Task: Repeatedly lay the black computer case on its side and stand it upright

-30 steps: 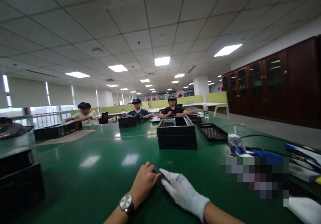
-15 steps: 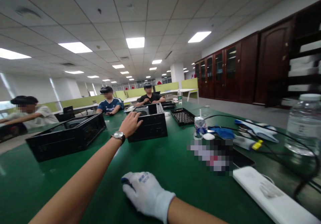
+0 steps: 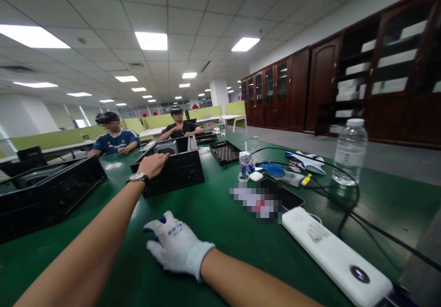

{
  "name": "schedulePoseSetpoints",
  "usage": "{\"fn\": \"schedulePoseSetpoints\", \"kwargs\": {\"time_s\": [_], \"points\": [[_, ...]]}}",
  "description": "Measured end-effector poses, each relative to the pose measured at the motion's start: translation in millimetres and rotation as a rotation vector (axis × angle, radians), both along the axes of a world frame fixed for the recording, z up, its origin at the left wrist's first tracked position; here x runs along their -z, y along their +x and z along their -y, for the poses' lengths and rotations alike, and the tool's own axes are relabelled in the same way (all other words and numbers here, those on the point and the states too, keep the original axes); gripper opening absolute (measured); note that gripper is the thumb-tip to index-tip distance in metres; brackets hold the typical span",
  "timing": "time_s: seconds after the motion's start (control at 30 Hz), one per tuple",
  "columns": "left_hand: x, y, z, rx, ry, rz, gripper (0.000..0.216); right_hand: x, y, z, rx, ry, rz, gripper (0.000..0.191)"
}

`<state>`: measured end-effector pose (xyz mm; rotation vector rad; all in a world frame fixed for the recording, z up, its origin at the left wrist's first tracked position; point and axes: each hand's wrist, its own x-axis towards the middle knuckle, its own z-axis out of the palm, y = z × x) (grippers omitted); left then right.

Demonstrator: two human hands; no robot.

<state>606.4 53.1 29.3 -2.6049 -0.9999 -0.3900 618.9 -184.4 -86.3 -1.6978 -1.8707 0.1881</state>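
My bare left hand [image 3: 154,164], a watch on its wrist, is stretched far forward and its fingers close over the top rim of an open black computer case [image 3: 179,171] on the green table [image 3: 220,224]. My right hand [image 3: 175,246], in a white glove, lies palm down on the table close to me. Its fingers are pressed together over a small blue object [image 3: 150,229] of which only the ends show.
A second black case [image 3: 44,192] stands at the left. A black tray [image 3: 225,152], a water bottle [image 3: 349,153], black cables [image 3: 344,206], a dark tablet [image 3: 287,198] and a white power strip [image 3: 336,256] lie to the right. Two people [image 3: 115,139] sit across the table.
My left hand left the spot beside the gloved hand and reached out to the black case's rim. The view swung right. The gloved hand stayed on the table over the blue object.
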Motion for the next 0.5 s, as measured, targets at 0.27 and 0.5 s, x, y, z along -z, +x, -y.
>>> {"fn": "schedulePoseSetpoints", "kwargs": {"time_s": [0.27,0.5], "points": [[-6.2,-42.8,68.0,0.015,0.061,-0.096,0.049,7.2,31.1,45.7,-0.276,0.099,0.278,0.069],[-0.5,-145.8,196.3,0.076,0.16,-0.145,0.049,-12.6,-8.3,175.2,-0.397,0.124,0.321,0.036]]}}
